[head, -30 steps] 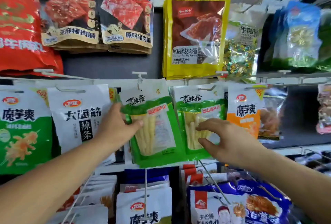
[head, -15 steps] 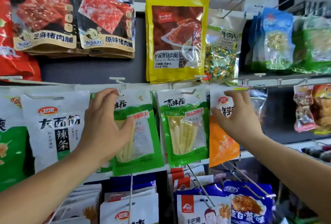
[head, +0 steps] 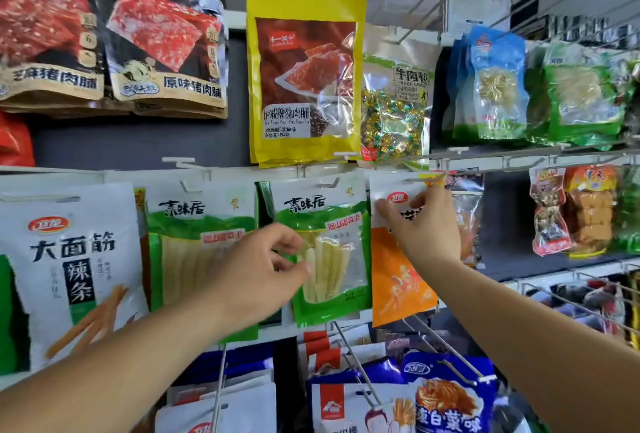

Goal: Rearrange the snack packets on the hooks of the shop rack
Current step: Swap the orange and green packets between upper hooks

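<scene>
In the middle row of the rack hang two green bamboo-shoot packets, one on the left and one on the right. My left hand hovers in front of the gap between them, fingers loosely curled and apart, its fingertips at the right one's left edge. To their right, my right hand pinches the white top of an orange-and-white snack packet, just below a wire hook. The orange packet hangs tilted, with its lower end swung to the left.
A big white packet hangs at the left. A yellow packet and a bag of wrapped sweets hang above. Long bare wire hooks stick out towards me below, over blue packets. More packets hang at the right.
My left hand let go of the left green packet and slid right to the gap between the green packets. My right hand still holds the orange packet's top.
</scene>
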A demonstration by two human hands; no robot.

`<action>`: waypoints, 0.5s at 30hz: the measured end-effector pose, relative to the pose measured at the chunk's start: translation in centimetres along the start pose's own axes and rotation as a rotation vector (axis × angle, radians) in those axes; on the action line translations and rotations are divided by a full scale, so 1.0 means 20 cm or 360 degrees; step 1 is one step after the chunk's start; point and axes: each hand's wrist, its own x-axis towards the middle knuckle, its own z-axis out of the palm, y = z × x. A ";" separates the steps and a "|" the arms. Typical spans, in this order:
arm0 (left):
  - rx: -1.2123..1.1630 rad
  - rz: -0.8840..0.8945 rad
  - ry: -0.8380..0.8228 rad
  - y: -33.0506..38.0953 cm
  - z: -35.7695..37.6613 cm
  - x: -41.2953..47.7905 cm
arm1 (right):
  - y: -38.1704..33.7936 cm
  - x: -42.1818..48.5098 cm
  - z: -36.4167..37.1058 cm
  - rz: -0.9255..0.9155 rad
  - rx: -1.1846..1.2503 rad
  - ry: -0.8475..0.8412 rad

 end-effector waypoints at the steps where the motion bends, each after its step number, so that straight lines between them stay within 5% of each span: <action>1: 0.0007 0.0013 -0.0057 0.00 0.03 0.01 | 0.01 0.02 -0.01 0.0151 0.0092 -0.0003; 7: 0.0079 0.0073 -0.0194 0.02 0.15 0.09 | 0.00 0.19 -0.12 0.0494 0.0588 -0.0223; 10: -0.0010 0.0065 -0.0184 0.06 0.20 0.17 | 0.05 0.22 -0.13 0.0553 0.0646 -0.0128; 15: 0.0026 0.0160 -0.0253 0.11 0.31 0.17 | 0.08 0.22 -0.18 0.0333 0.0475 -0.0001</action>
